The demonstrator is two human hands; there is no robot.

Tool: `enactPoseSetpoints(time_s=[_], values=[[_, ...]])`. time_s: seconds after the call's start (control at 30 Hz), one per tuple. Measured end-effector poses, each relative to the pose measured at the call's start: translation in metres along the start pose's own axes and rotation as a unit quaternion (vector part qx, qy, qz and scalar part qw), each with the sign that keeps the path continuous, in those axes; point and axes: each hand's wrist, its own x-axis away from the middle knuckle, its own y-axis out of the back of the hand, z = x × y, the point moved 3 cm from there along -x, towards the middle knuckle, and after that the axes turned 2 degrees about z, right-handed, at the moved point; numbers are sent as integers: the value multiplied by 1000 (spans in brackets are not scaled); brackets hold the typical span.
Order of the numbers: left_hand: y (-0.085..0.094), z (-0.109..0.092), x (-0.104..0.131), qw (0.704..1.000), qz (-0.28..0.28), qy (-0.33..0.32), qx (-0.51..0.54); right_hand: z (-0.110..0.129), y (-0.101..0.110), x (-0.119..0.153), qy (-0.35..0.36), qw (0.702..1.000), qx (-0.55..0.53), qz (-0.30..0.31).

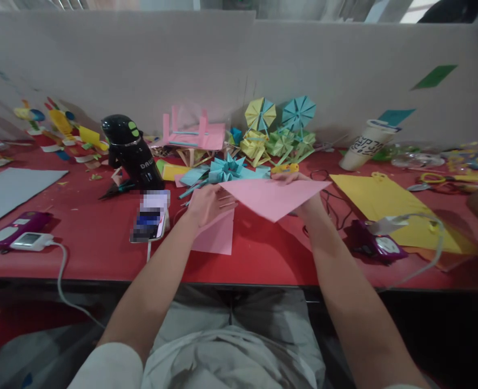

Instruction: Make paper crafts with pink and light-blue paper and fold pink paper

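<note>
Fingers of the right hand [290,178] close over the far edge of a pink sheet [277,202], raised above the red table [263,267] in front of the torso; the left hand [210,205] lies at the sheet's left corner, and whether it pinches the paper cannot be told. The raised sheet is broad and pointed toward the body; no completed form is visible in it, and a fold cannot be confirmed. Partly beneath the left hand, a second pink sheet [218,240] rests flat on the table and appears unworked. Slightly farther out, a phone [152,219] lies to the left and yellow paper [384,208] to the right. Beyond the hands is a blue pleated star [227,168], apparently shaped already. Farther back stand a black flask [129,154], a pink paper model [198,135], two pleated wheels [260,113] [299,112], seemingly finished, and a tilted cup [366,146]. Behind everything rises a pale panel [182,65].
</note>
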Motion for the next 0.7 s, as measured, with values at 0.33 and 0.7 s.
enactPoseSetpoints(time_s=[0.33,0.7], values=[[0,11,-5,989,-110,-21,-98,8,-21,10,-51,964,155,209],[0,9,-7,981,-138,-65,-118,7,-24,11,-10,957,213,196]])
